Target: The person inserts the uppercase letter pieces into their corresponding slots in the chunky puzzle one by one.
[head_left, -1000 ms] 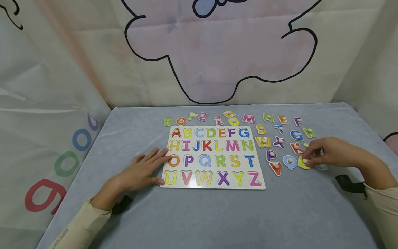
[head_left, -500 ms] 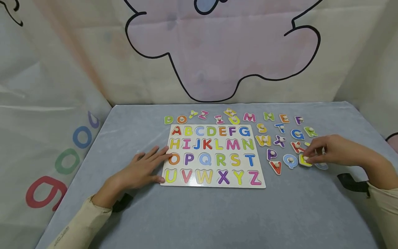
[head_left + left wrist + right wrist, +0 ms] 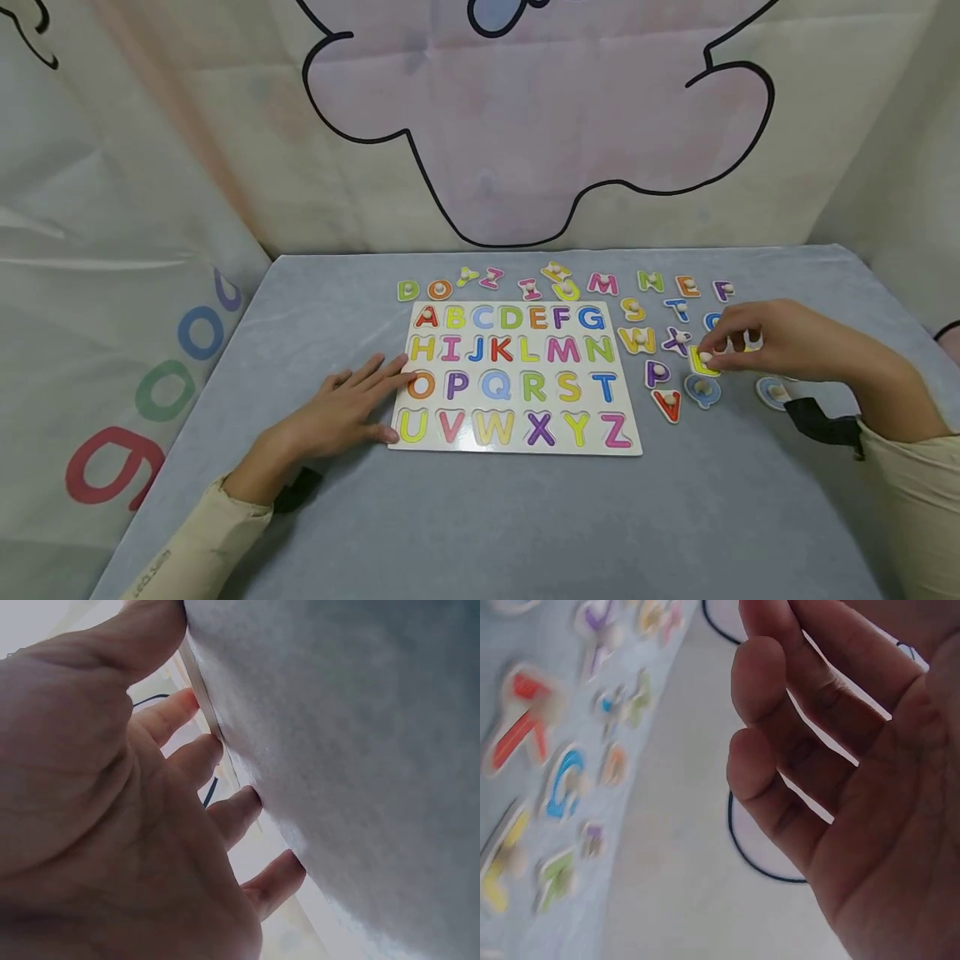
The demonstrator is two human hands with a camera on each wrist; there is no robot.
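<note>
My left hand (image 3: 337,414) rests spread along the left edge of a white alphabet puzzle board (image 3: 517,406), with fingertips over the rim. The left wrist view shows those fingers (image 3: 196,759) extended against the edge. A red A piece (image 3: 426,317) with a knob sits in the first slot. To the board's right, my right hand (image 3: 795,346) pinches the knob of a yellow letter piece (image 3: 703,367), above the blue Q piece (image 3: 702,390). Which letter it is, I cannot tell. The right wrist view shows my right fingers (image 3: 759,679) curved, with the held piece out of sight.
Knobbed letter pieces lie behind and right of the board, among them a purple P (image 3: 656,373), a red V (image 3: 666,406) and a yellow W (image 3: 637,340). A red K (image 3: 525,720) and blue G (image 3: 566,780) lie beneath the right hand. A drawn cloth backdrop (image 3: 517,150) stands behind.
My right hand has lifted the yellow letter piece and carried it left and slightly away from me, uncovering a light blue piece. The left hand and board have stayed put.
</note>
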